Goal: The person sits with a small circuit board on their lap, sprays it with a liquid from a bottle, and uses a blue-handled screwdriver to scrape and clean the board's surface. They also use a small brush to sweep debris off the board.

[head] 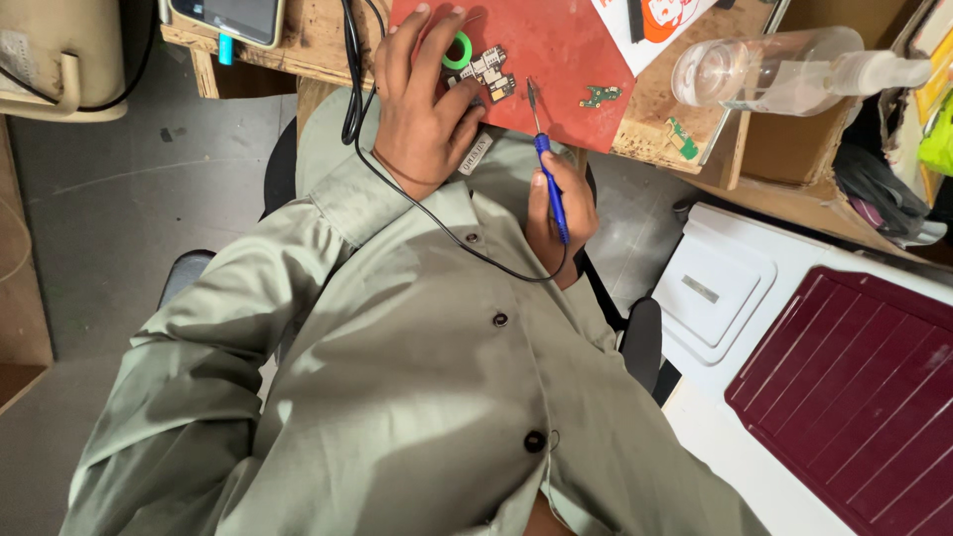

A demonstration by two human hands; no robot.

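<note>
My left hand (422,104) lies flat on a red work mat (556,69), its fingers pressing beside a small circuit board (488,69) and a green ring (458,50). My right hand (561,208) grips a blue soldering iron (549,184) like a pen, its metal tip (533,99) resting on the mat just right of the board. A black cord (437,213) runs from the iron across my olive shirt. A second small green circuit board (600,96) lies further right on the mat.
A clear plastic bottle (784,65) lies on the wooden bench (655,134) at the right. A phone (226,18) sits at the bench's left end. A white case (715,288) and maroon panel (854,387) are at lower right, a beige container (60,60) at upper left.
</note>
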